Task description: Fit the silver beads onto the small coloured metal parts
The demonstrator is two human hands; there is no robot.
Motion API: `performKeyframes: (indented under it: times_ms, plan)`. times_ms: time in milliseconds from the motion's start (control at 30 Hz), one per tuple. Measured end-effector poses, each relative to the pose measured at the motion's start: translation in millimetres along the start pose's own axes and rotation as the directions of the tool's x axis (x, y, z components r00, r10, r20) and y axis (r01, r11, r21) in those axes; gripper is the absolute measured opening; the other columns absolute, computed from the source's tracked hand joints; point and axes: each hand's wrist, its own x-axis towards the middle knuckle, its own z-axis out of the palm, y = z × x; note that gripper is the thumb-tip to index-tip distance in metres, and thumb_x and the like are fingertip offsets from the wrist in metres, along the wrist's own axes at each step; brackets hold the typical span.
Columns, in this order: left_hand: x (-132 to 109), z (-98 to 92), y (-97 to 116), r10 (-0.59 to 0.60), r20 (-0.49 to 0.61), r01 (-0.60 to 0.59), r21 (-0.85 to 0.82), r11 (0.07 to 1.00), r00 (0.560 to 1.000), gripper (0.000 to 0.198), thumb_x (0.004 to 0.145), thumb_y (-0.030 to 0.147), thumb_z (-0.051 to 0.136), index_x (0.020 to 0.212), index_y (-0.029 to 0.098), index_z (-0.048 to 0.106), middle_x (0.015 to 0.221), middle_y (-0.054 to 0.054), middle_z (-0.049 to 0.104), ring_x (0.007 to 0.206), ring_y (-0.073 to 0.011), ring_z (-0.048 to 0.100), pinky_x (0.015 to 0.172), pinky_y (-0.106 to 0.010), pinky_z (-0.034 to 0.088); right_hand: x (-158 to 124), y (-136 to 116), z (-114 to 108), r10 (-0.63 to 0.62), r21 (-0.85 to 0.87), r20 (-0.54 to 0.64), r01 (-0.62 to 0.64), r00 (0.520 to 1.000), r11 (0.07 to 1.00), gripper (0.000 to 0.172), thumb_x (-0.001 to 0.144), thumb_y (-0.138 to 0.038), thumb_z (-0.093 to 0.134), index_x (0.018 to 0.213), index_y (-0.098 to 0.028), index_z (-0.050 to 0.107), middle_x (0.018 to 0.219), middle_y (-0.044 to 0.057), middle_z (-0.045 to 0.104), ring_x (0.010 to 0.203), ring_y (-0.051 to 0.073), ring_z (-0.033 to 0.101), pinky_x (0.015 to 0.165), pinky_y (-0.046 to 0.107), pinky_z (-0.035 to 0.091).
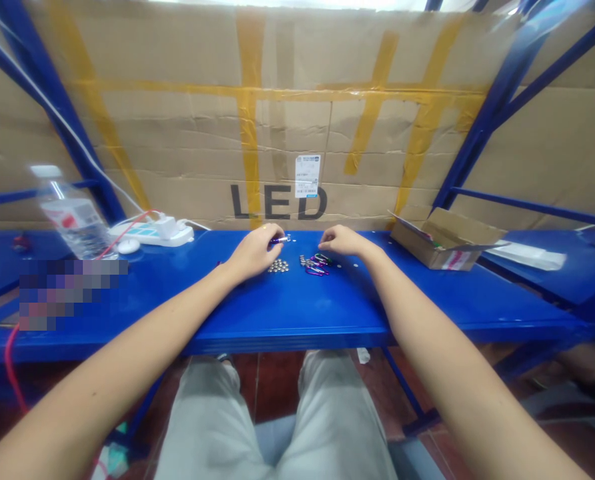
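Note:
My left hand (252, 252) rests on the blue table (287, 313), its fingers pinched on a small purple and silver cylinder (280, 239). Just below that hand lies a cluster of small silver round pieces (278, 266). My right hand (338, 240) is curled, fingers bent down onto the table beside a small pile of coloured carabiner clips (316, 265) in purple, pink and green. What the right fingers hold, if anything, is hidden.
An open cardboard box (442, 239) sits at the right, with a white bag (525, 255) beyond it. At the left stand a clear plastic bottle (72, 217) and a white power strip (152, 231) with a red cable. A taped cardboard wall marked LED backs the table.

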Motion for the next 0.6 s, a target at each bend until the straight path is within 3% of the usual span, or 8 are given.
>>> performKeyframes:
  times_ms: [167,367,500,600]
  plan:
    - [0,0.0,-1,-0.004,0.006,0.004,0.008,1.0,1.0,0.009,0.088,0.017,0.056,0.096,0.02,0.06,0.095,-0.006,0.067,0.086,-0.0194,0.062,0.077,-0.033,0.048,-1,-2,1,-0.127,0.098,0.185,0.111,0.974,0.989,0.006,0.071,-0.021,0.074,0.076,-0.017,0.075,0.078,0.002,0.074,0.073,0.016,0.063,0.067,0.026,0.044]
    - [0,0.9,-2,0.002,0.007,-0.002,-0.005,1.0,1.0,0.008,0.089,0.019,0.056,0.096,0.019,0.061,0.095,-0.005,0.067,0.086,-0.0194,0.063,0.077,-0.033,0.049,-7,-8,-3,-0.15,0.044,0.271,0.144,0.951,0.989,0.019,0.064,-0.036,0.085,0.069,-0.019,0.076,0.073,0.002,0.072,0.074,0.017,0.062,0.072,0.027,0.045]
    - [-1,1.5,-2,-0.001,0.005,0.002,-0.009,1.0,1.0,0.009,0.089,0.02,0.057,0.096,0.019,0.061,0.096,-0.005,0.068,0.087,-0.0197,0.063,0.078,-0.033,0.049,-12,-19,2,-0.153,-0.065,0.269,0.176,0.951,0.982,0.021,0.063,-0.04,0.088,0.069,-0.022,0.079,0.087,0.007,0.074,0.1,0.027,0.064,0.082,0.03,0.049]
    - [-1,1.8,-1,-0.004,0.008,0.005,-0.009,1.0,1.0,0.009,0.089,0.019,0.057,0.096,0.019,0.061,0.096,-0.005,0.068,0.087,-0.0196,0.063,0.078,-0.033,0.049,-15,-27,5,-0.153,-0.162,0.249,0.197,0.956,0.967,0.014,0.063,-0.033,0.089,0.067,-0.024,0.079,0.099,0.01,0.073,0.122,0.034,0.054,0.091,0.034,0.048]
